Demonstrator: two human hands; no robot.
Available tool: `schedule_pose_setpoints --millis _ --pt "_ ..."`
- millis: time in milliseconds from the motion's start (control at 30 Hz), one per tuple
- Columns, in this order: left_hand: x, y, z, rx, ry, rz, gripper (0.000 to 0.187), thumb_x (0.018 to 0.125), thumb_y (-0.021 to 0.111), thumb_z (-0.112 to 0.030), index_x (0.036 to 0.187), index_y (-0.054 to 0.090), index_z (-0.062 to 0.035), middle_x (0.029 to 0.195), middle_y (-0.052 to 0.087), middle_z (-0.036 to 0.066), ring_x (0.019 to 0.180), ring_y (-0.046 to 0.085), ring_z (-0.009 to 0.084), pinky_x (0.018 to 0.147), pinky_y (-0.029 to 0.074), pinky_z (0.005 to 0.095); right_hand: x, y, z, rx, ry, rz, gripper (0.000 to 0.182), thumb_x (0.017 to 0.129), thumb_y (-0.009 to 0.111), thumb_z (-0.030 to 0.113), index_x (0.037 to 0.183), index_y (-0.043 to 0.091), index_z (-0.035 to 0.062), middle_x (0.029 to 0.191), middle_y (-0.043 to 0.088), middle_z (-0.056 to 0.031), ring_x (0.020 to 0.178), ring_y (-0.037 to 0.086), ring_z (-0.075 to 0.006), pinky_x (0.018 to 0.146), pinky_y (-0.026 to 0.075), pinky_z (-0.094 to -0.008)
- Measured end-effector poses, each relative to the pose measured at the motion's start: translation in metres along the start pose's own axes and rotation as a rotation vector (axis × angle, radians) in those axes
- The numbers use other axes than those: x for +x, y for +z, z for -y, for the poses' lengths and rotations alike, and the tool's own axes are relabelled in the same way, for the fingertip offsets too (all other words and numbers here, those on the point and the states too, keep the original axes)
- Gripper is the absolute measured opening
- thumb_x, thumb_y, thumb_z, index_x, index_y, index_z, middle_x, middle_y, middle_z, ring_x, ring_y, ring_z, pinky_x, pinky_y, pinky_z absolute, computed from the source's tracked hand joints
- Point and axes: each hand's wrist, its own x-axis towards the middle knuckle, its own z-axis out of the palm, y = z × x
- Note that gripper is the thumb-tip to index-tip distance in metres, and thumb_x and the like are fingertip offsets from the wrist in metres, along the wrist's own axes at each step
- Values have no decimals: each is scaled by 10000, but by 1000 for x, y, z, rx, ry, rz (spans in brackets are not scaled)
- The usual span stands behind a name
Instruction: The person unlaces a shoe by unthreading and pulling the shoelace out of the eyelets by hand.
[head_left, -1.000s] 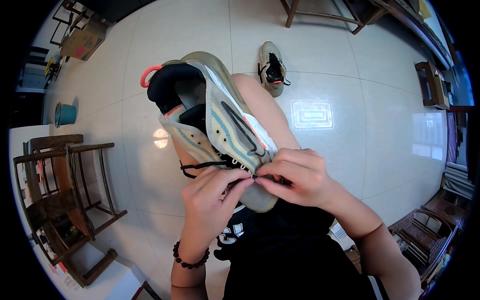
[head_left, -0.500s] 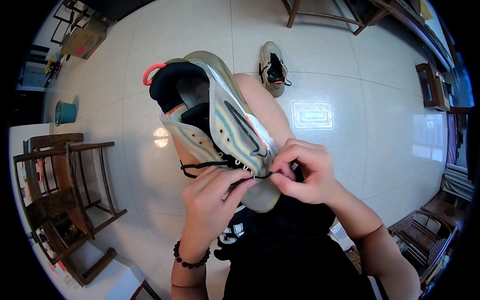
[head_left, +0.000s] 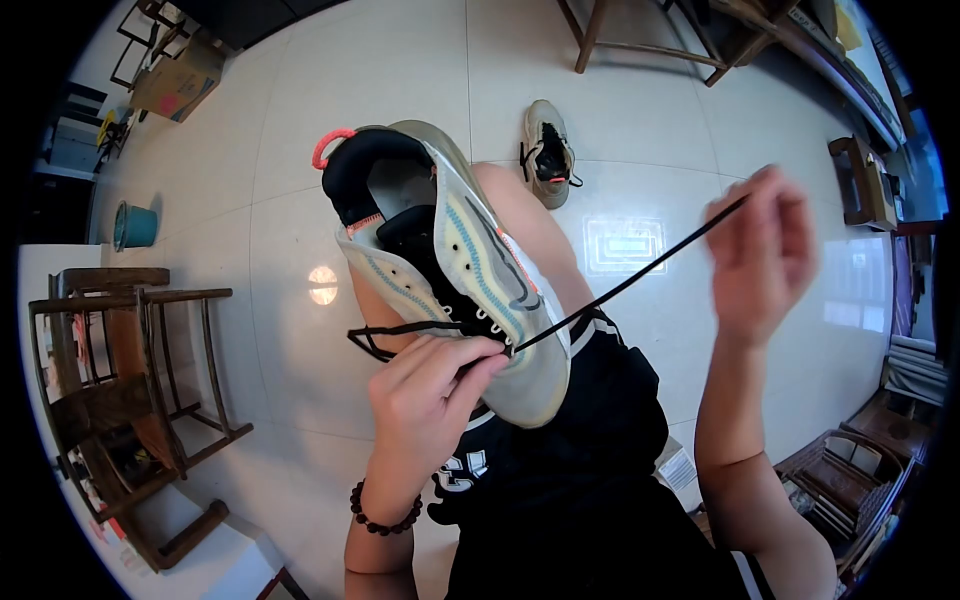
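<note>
A grey and cream sneaker [head_left: 520,370] rests on my lap, its toe toward me and its heel with a coral pull loop pointing away. My right hand [head_left: 765,250], somewhat blurred, is raised at the right and pinches a black shoelace [head_left: 640,272]. The lace runs taut from the lowest eyelets near the toe up to those fingers. At the lower eyelets my left hand [head_left: 430,375] is closed, thumb and finger pinching at the lace and shoe edge. A loose loop of black lace sticks out left of the shoe. Several upper eyelets have no lace through them.
A matching laced sneaker [head_left: 547,160] stands on the tiled floor ahead. Wooden chairs [head_left: 140,370] are at the left, with a teal bucket [head_left: 135,227] and a cardboard box [head_left: 180,80] beyond. A wooden stool [head_left: 862,183] and a wicker chair [head_left: 850,470] are at the right.
My right hand has moved from beside the toe up and to the right, drawing a long length of lace out through the eyelet. My left hand stays at the shoe.
</note>
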Motion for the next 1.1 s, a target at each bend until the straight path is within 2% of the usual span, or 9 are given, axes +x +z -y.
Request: schedule_pose_setpoints --millis 100,167,233,300,700,833,900,1033,1100 --pt "1 1 -2 -10 -4 -11 151 852 867 5 980 787 11 849 759 94 720 680 182 640 530 284 27 -5 10 -219 12 -81 112 1048 651 9 1156 650 -18 1042 676 -125 735 603 -111 655 494 -260" --pt "-1 2 0 -5 -26 -14 145 860 861 7 982 784 12 855 760 96 724 682 178 641 533 283 21 13 11 -693 -210 170 273 951 747 42 1212 678 4 1186 691 -144 903 665 -175 774 531 -306" --pt "-1 1 1 -9 -15 -15 141 864 857 8 984 784 12 862 761 96 726 682 177 638 534 282 -1 32 12 -538 -184 421 419 796 884 130 1173 730 33 1307 679 -153 1132 677 -308 940 525 -374" --pt "-2 1 1 -13 -15 -13 138 868 854 8 986 784 13 870 762 97 728 683 175 636 535 282 -12 49 20 -650 -182 755 375 752 922 196 1074 772 76 1298 678 -137 1246 626 -339 1071 450 -494" --pt "-1 0 2 -36 -22 -10 135 877 845 19 993 778 28 879 763 99 740 693 172 660 550 282 -21 49 7 -606 -135 832 266 792 866 84 936 649 33 1453 595 -223 1343 575 -414 1110 422 -551" --pt "1 1 0 -47 0 -10 139 876 847 19 995 778 33 858 750 92 721 673 163 650 527 276 -1 26 16 -701 -110 448 193 839 819 0 939 658 35 1466 603 -224 1373 570 -395 1106 462 -506" --pt "1 1 1 -56 18 -19 138 877 846 21 997 778 34 852 746 90 715 665 157 647 520 274 -2 27 18 -666 -27 432 175 846 831 22 942 687 47 1454 618 -208 1356 582 -394 1096 474 -507" --pt "-2 4 3 -69 -18 -21 134 884 838 26 1001 774 40 858 744 91 707 652 143 647 514 269 -21 50 16 -534 -95 841 308 795 909 220 979 725 55 1492 579 -231 1416 536 -421 1155 420 -554" --pt "-3 4 4 -70 -21 -25 131 886 836 27 1001 773 42 861 744 92 705 650 140 647 515 269 -35 58 10 -577 -72 865 322 780 906 215 972 713 44 1549 531 -246 1435 515 -439 1164 407 -561"
